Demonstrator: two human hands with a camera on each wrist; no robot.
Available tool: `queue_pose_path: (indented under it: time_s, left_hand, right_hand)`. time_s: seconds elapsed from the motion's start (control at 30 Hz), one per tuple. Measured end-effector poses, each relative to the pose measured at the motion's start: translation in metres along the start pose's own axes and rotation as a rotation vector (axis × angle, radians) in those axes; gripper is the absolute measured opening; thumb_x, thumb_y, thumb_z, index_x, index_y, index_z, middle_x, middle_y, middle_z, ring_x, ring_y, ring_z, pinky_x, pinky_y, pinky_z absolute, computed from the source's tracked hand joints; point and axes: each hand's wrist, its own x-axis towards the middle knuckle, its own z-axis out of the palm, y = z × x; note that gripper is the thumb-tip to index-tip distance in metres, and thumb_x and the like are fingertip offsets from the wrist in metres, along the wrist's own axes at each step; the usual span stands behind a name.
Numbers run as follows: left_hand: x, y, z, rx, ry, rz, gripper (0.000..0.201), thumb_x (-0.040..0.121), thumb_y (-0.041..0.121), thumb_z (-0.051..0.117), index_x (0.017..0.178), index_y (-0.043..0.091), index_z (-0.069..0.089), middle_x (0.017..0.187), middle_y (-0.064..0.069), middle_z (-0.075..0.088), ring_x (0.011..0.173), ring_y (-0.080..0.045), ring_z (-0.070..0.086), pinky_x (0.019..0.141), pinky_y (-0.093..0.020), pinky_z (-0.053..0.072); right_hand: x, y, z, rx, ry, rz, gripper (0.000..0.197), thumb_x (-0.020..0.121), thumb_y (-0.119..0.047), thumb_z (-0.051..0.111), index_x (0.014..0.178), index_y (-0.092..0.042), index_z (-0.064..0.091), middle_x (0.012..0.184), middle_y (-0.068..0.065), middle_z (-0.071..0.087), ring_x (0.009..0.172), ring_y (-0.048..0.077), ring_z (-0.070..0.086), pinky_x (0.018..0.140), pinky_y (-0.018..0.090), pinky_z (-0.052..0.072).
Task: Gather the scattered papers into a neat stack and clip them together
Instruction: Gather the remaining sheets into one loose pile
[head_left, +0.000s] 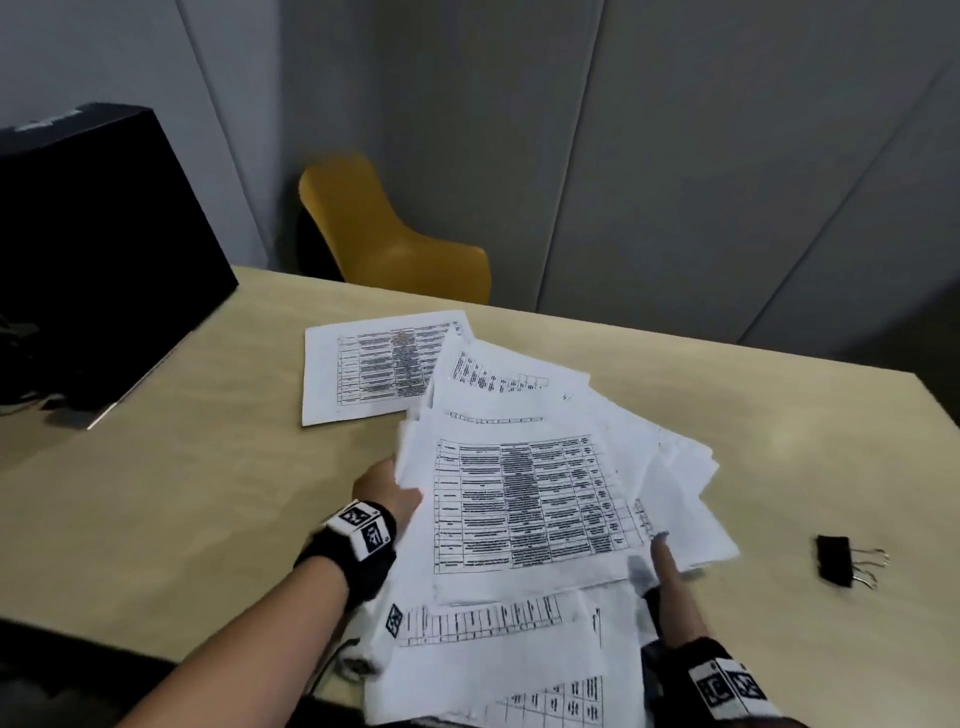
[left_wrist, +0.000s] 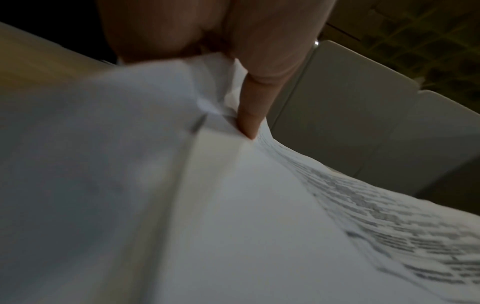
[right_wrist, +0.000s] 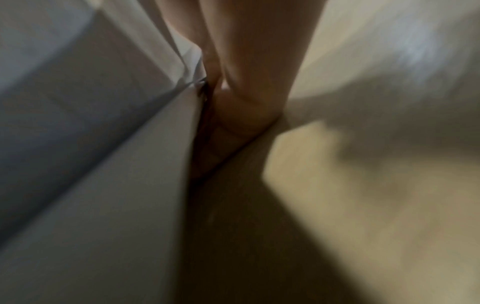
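Note:
A loose fan of printed white papers (head_left: 524, 499) is held just above the beige table (head_left: 208, 493). My left hand (head_left: 387, 491) grips the fan's left edge, with a finger (left_wrist: 253, 119) pressed onto the sheets (left_wrist: 233, 205). At the fan's lower right, my right hand (head_left: 667, 571) pinches it, thumb on top and fingers (right_wrist: 249, 86) under the paper edge (right_wrist: 103, 164). More sheets (head_left: 483, 654) spread toward the near table edge. One sheet (head_left: 374, 369) lies flat on the table behind the fan. A black binder clip (head_left: 836, 561) lies to the right, untouched.
A large black box (head_left: 104, 249) stands at the table's far left. A yellow chair (head_left: 384, 234) sits behind the table's far edge, against grey wall panels. Bare tabletop shows left of the papers and around the clip.

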Motion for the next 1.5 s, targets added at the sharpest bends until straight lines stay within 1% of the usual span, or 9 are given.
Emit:
queue_pose_path:
  time_s: [0.27,0.47,0.77,0.93,1.1,1.2,1.33,1.43,1.5]
  left_hand:
    - [0.056,-0.005,-0.014,0.131,0.113,0.145,0.045,0.086,0.041,0.055,0.122,0.015,0.05,0.124,-0.014,0.057,0.111,-0.031,0.052,0.092,-0.036,0.042]
    - [0.106,-0.033,-0.049,0.747,-0.09,0.042,0.075,0.09,0.056,0.033,0.149,0.021,0.002,0.159,0.0,-0.005,0.144,-0.034,-0.006,0.114,-0.053,0.014]
    - [0.062,-0.019,-0.041,1.034,-0.17,0.129,0.078,0.088,0.063,0.029,0.148,0.016,0.01,0.155,-0.011,0.014,0.144,-0.032,0.004,0.114,-0.051,0.013]
    - [-0.007,-0.022,-0.03,1.192,-0.247,0.269,0.057,0.092,0.048,0.03,0.14,0.017,0.028,0.149,-0.009,0.029,0.143,-0.028,0.012,0.113,-0.048,0.012]
    - [-0.006,-0.025,-0.047,0.718,-0.016,0.281,0.038,0.089,0.032,0.044,0.127,0.029,0.05,0.133,-0.002,0.054,0.122,-0.024,0.048,0.101,-0.035,0.039]
    - [0.02,-0.047,-0.065,0.589,0.145,-0.06,0.092,0.074,0.055,0.064,0.146,0.028,0.013,0.153,-0.008,0.017,0.138,-0.034,0.017,0.108,-0.051,0.027]
    - [0.027,-0.062,-0.079,0.386,0.164,-0.341,0.133,0.043,0.055,0.085,0.144,0.02,0.005,0.14,-0.023,0.023,0.126,-0.043,0.03,0.102,-0.054,0.034]
    - [0.029,-0.052,-0.074,0.204,0.096,-0.282,0.116,0.054,0.022,0.088,0.143,0.013,0.014,0.135,-0.027,0.034,0.118,-0.043,0.046,0.096,-0.045,0.042]
    - [0.028,-0.052,-0.063,0.169,0.044,-0.192,0.077,0.068,0.031,0.076,0.13,0.006,0.039,0.124,-0.026,0.054,0.106,-0.038,0.057,0.084,-0.037,0.046]
  right_hand:
    - [0.022,0.025,0.011,-0.329,0.283,-0.083,0.063,0.07,-0.022,0.075,0.101,0.025,0.049,0.109,0.033,0.062,0.105,0.046,0.057,0.09,0.057,0.048]
    - [0.029,0.03,-0.002,-0.19,0.303,-0.06,0.052,0.057,-0.034,0.08,0.088,0.007,0.066,0.098,0.019,0.07,0.088,0.03,0.064,0.085,0.041,0.049]
    - [0.028,0.024,-0.002,-0.188,0.36,-0.032,0.047,0.069,-0.033,0.078,0.098,0.003,0.067,0.112,0.017,0.066,0.098,0.027,0.062,0.094,0.037,0.045]
    - [0.054,0.042,-0.021,-0.134,0.307,0.037,0.106,0.021,-0.053,0.087,0.108,0.003,0.065,0.109,0.014,0.069,0.097,0.03,0.066,0.097,0.046,0.047]
    - [0.06,0.042,-0.026,-0.164,0.254,0.036,0.096,0.02,-0.058,0.084,0.1,-0.006,0.072,0.101,0.01,0.072,0.091,0.03,0.068,0.094,0.047,0.049]
    - [0.037,0.026,-0.011,-0.211,0.27,0.019,0.059,0.044,-0.043,0.081,0.09,-0.006,0.075,0.099,0.014,0.072,0.088,0.028,0.067,0.089,0.042,0.051]
    - [0.032,0.024,-0.01,-0.16,0.22,0.032,0.097,0.019,-0.054,0.083,0.101,-0.003,0.071,0.101,0.012,0.071,0.093,0.033,0.066,0.089,0.046,0.05]
    - [0.015,0.011,0.003,-0.176,0.122,0.045,0.039,0.072,-0.03,0.072,0.097,0.0,0.069,0.083,0.01,0.071,0.077,0.028,0.066,0.07,0.034,0.048]
    - [0.013,0.01,0.013,-0.14,0.052,0.079,0.042,0.073,-0.027,0.068,0.101,0.003,0.068,0.093,0.017,0.072,0.086,0.034,0.067,0.083,0.043,0.049]
